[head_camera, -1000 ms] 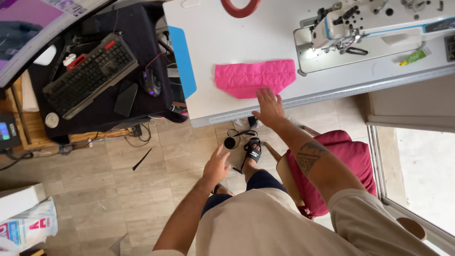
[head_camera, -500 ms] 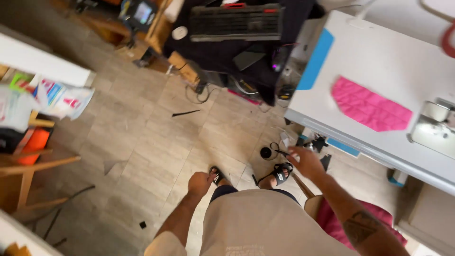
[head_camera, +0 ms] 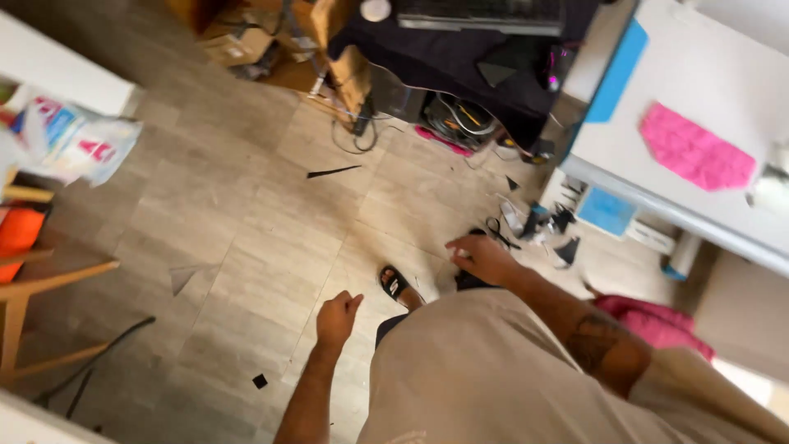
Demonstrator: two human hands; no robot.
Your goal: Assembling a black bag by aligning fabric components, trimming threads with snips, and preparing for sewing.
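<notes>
I stand on a pale tiled floor (head_camera: 246, 247), turned away from a white table (head_camera: 699, 66). My left hand (head_camera: 337, 316) hangs over the floor with its fingers curled into a loose fist, nothing in it. My right hand (head_camera: 485, 259) is held out low, palm down with the fingers apart, empty, above the floor near my sandalled foot (head_camera: 397, 284). A pink quilted fabric piece (head_camera: 694, 152) lies flat on the white table, well to the right of both hands.
Scissors (head_camera: 497, 230) and dark clutter lie on the floor by the table's base. A black desk (head_camera: 460, 49) with a keyboard stands ahead. A pink-cushioned seat (head_camera: 649, 321) is at my right, a wooden chair (head_camera: 33, 284) and a plastic bag (head_camera: 74, 140) at left. Black scraps (head_camera: 333, 172) dot the floor.
The view has swung left, away from the white table towards the open floor. My right hand has come off the table's edge and both hands have dropped low beside my body.
</notes>
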